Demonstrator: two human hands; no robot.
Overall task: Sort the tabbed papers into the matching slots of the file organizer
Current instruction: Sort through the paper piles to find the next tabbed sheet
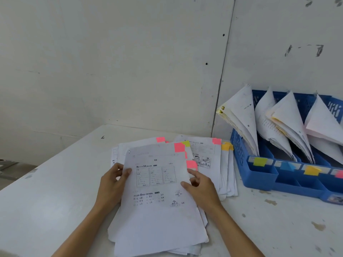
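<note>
A loose stack of printed papers (157,216) with pink, yellow and orange tabs lies on the white table (55,191). The top sheet carries a pink tab (179,147) at its upper right corner. My left hand (111,184) grips the stack's left edge, thumb on top. My right hand (201,188) pinches the right edge of the upper sheets just under another pink tab (191,164). The blue file organizer (259,175) stands at the right, its slots holding leaning papers and labelled green (259,161), blue (286,166), orange (311,170) and pink (340,174).
A second spread of tabbed sheets (209,151) lies behind the stack, touching the organizer's left side. White walls close off the table's back and right. The table's left edge drops away to the floor at the far left.
</note>
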